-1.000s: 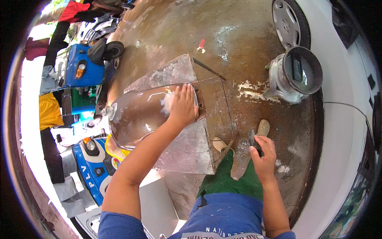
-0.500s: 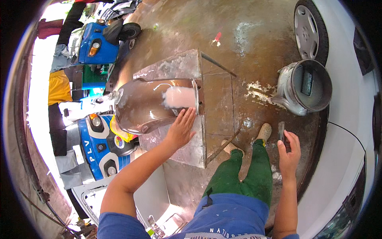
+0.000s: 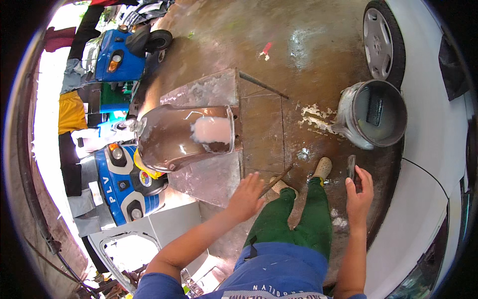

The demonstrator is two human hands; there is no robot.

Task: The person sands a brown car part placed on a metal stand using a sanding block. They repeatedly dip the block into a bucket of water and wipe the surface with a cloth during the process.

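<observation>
A brown, glossy, curved vehicle panel [image 3: 164, 129] lies on a metal-topped table [image 3: 219, 89]. A pale pink filler patch [image 3: 211, 130] covers part of its right end, with a darker spot below it. My left hand [image 3: 246, 197] is in the air by the table's near right corner, fingers stretched out, apart from the panel and holding nothing. Farther right, my right hand [image 3: 359, 199] grips a dark, narrow, flat block [image 3: 351, 167] between thumb and fingers; its underside is hidden.
A pail [image 3: 347, 107] holds cloudy water and a dark rectangular piece [image 3: 374, 110]. Beside it stand a white car [image 3: 423, 149] and its wheel [image 3: 381, 42]. Blue vehicles [image 3: 117, 184] line the left. Table legs jut over the wet floor [image 3: 264, 124].
My left hand has come off the panel, moving toward me and to the right. The filler patch is now fully uncovered. My right hand still holds the block; the whole view has shifted slightly.
</observation>
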